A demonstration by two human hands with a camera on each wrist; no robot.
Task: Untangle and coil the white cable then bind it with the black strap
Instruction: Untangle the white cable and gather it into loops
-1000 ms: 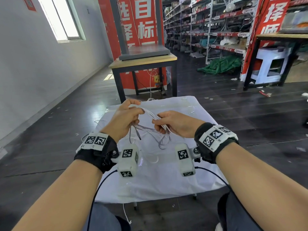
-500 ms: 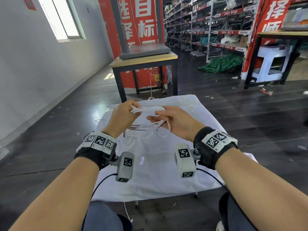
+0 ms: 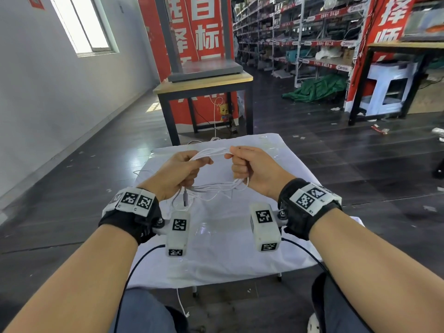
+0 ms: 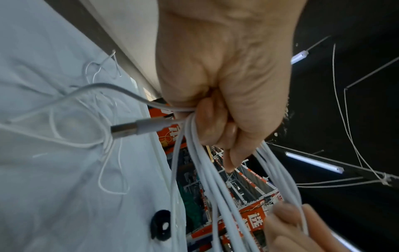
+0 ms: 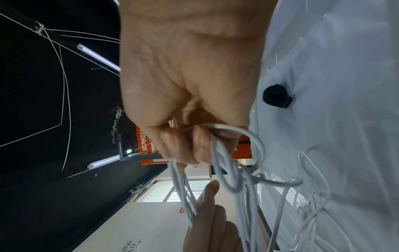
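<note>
Both hands hold the white cable (image 3: 213,152) above the white-covered table (image 3: 240,255). My left hand (image 3: 185,169) grips one end of the bunched loops, and a USB plug (image 4: 127,130) sticks out of that fist. My right hand (image 3: 249,167) grips the other end of the bundle (image 5: 218,151). Several strands (image 3: 216,188) sag between the fists, and loose loops (image 4: 108,170) trail onto the cloth. The black strap (image 4: 161,227) lies rolled on the cloth below the hands, also seen as a dark roll (image 5: 276,97) in the right wrist view.
A wooden table with black legs (image 3: 204,90) stands just beyond the covered table. Shelving racks (image 3: 312,32) and a green tarp (image 3: 317,88) fill the back right. A white stool (image 3: 389,87) sits under another table at right. Dark floor surrounds the table.
Both hands have lifted and drawn apart, stretching the bunched loops into a tauter span between the two fists.
</note>
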